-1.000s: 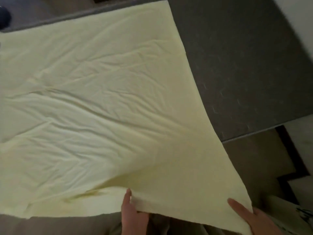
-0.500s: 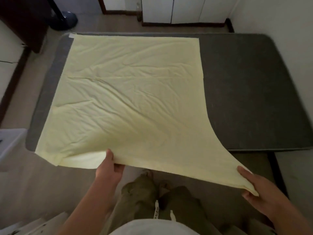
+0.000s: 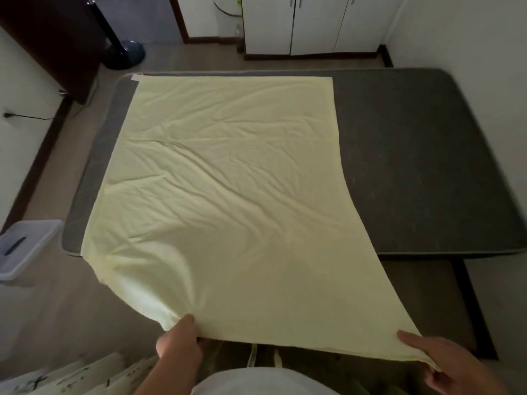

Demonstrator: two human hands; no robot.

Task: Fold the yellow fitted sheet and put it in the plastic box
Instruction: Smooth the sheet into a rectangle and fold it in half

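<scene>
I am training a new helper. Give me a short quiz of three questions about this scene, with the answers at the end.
1. Which hands hold the near edge of the yellow fitted sheet?
2. Where is the plastic box? A: on the floor, left of the mattress. B: on top of the mattress. C: under the sheet.
3. True or false: the sheet covers the whole mattress.

Key
1. Both: the left hand and the right hand.
2. A.
3. False: the right part of the mattress is bare.
</scene>
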